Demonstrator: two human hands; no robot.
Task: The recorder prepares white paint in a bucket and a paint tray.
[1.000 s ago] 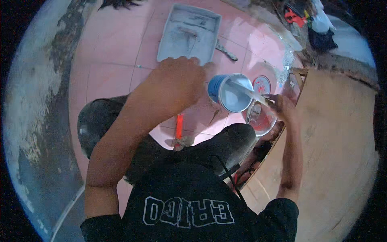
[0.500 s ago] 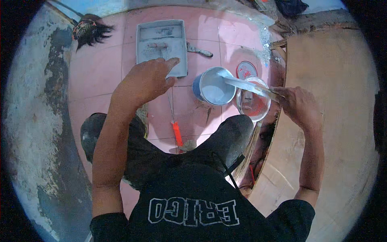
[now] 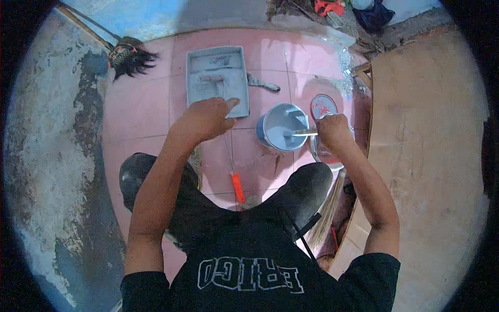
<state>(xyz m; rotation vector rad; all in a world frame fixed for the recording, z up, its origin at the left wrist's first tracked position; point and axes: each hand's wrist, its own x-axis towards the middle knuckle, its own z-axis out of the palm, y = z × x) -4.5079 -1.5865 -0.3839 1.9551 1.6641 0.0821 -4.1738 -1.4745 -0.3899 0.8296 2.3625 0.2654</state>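
My left hand (image 3: 205,118) is over the near edge of a grey paint tray (image 3: 191,78), thumb and forefinger apart; whether it touches the tray I cannot tell. A roller (image 3: 212,78) lies in the tray, its orange handle (image 3: 237,187) on the floor in front. My right hand (image 3: 332,127) grips a pale flat stick (image 3: 306,132) dipping into a bucket of white paint (image 3: 278,130), just right of centre. Behind that hand are a round lid (image 3: 321,102) and a clear, red-tinged container (image 3: 325,155), partly hidden.
A putty knife or brush (image 3: 267,86) lies beside the tray. A dark broom head (image 3: 132,60) rests back left, a straw broom (image 3: 327,208) by my right knee. A peeling wall (image 3: 62,156) borders the left, a wooden board (image 3: 426,156) the right. Bags (image 3: 371,18) sit at the back.
My right hand has come left, closer to the bucket, and the stick now sits deeper in it. My left hand stays by the tray. The view has shifted slightly since the earlier frames.
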